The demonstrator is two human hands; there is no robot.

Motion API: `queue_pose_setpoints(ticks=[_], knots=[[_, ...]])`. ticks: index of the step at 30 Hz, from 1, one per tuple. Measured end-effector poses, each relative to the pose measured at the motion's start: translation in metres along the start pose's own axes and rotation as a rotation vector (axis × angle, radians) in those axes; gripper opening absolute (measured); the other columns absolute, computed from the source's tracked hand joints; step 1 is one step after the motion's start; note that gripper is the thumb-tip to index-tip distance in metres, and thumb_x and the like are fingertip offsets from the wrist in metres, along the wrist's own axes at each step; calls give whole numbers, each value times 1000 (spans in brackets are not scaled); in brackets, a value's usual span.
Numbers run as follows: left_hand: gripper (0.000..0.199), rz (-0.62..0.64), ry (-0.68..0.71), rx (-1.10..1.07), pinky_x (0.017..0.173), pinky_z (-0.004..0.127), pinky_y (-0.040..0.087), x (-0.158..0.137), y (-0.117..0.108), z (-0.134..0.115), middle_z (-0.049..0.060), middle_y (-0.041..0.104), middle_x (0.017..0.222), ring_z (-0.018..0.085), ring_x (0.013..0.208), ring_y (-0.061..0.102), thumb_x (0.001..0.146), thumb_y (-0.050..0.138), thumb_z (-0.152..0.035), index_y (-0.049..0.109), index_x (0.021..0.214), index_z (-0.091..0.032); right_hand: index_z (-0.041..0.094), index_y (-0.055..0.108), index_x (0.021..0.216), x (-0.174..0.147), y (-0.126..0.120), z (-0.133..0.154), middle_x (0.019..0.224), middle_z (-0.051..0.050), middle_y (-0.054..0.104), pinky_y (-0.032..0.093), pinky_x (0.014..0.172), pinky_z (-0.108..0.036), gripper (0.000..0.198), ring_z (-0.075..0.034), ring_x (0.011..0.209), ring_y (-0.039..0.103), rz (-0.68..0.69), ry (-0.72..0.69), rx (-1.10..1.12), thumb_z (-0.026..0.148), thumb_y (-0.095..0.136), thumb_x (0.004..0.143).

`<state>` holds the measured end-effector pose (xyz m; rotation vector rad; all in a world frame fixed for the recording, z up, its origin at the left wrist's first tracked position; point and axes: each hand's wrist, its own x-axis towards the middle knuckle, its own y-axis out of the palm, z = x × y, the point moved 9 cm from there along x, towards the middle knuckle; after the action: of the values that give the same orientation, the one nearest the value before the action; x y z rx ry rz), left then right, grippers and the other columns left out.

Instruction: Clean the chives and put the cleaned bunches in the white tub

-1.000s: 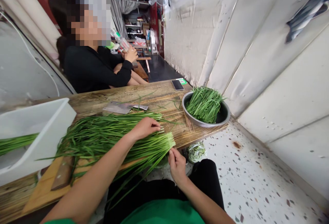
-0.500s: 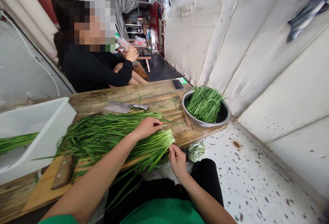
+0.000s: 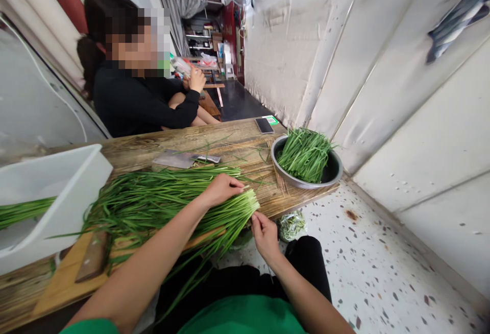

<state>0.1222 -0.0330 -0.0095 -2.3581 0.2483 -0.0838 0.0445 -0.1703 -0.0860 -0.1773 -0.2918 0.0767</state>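
A thick bunch of garlic chives [image 3: 164,196] lies across the wooden table, pale cut ends toward the right, some leaves hanging over the front edge. My left hand [image 3: 224,190] rests over the bunch, thumb and forefinger closed around pale stem tips near the upper side. At the lower corner of the cut ends, my right hand [image 3: 265,234] pinches the outer stems between thumb and forefinger. Beneath the leaves is a wooden cutting board [image 3: 57,285]. A cleaver [image 3: 176,159] lies flat behind the bunch.
A metal basin [image 3: 337,170] with more chives stands at the table's right end, beside thin sticks [image 3: 281,183]. A phone [image 3: 264,125] lies behind it. On the left is a white plastic bin [image 3: 76,170]. Across the table sits a person [image 3: 141,99] in black.
My left hand has shifted very slightly right along the stem ends. My right hand has edged up a little against the bunch. The other person's head has tilted slightly.
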Motion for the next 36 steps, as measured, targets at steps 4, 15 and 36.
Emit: queue_pose_setpoints(ticks=[4,15,36], knots=[[27,2,9,-9,77,25,43,1,0,0,4,68,87,19,82,62,65,60,-31,70,84,-15,16,55,72,1,2,-1,50,5,34,28,45,-20,29,-9,46,32,20,4,-5,32,36,86],[23,20,-3,-54,73,25,43,3,3,0,4,69,82,19,78,62,63,61,-29,70,79,-15,15,58,71,2,-1,3,50,4,36,30,45,-20,31,-9,46,34,5,-12,-24,33,37,85],[28,46,20,-118,79,28,43,-5,0,-3,6,68,88,20,83,61,67,57,-33,69,84,-14,15,60,75,3,-2,5,50,3,39,31,45,-20,31,-9,46,36,-8,-27,-16,32,37,86]])
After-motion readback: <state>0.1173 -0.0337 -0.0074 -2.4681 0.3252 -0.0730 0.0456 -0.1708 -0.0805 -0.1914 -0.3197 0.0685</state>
